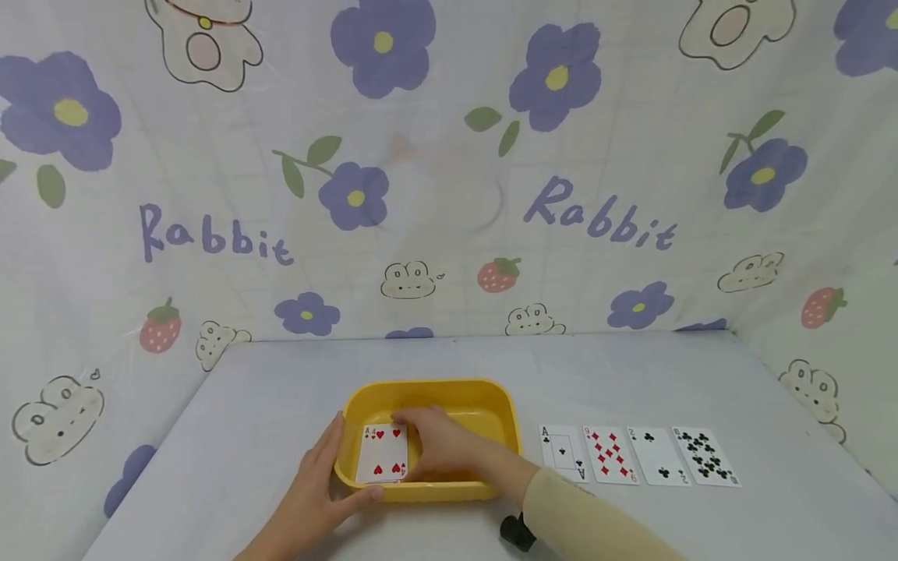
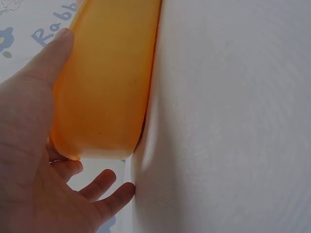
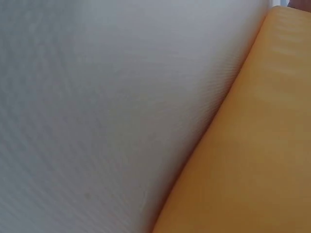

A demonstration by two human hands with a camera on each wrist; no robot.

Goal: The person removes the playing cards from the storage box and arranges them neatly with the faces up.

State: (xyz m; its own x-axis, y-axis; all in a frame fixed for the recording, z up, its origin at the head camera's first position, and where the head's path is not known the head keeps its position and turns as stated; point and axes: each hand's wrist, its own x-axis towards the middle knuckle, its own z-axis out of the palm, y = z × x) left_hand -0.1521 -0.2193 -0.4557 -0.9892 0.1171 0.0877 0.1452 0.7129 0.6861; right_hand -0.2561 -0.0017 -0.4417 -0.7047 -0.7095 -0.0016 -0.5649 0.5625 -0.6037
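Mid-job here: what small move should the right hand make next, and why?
I'd likely have the right hand secure the four of hearts by its right side: the hand is at that side, and the left hand touches the left end of the yellow tray, perhaps steadying it. Whether the card is gripped yet is unclear.

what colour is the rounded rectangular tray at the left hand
The rounded rectangular tray is plain yellow; it shows best in the head view.
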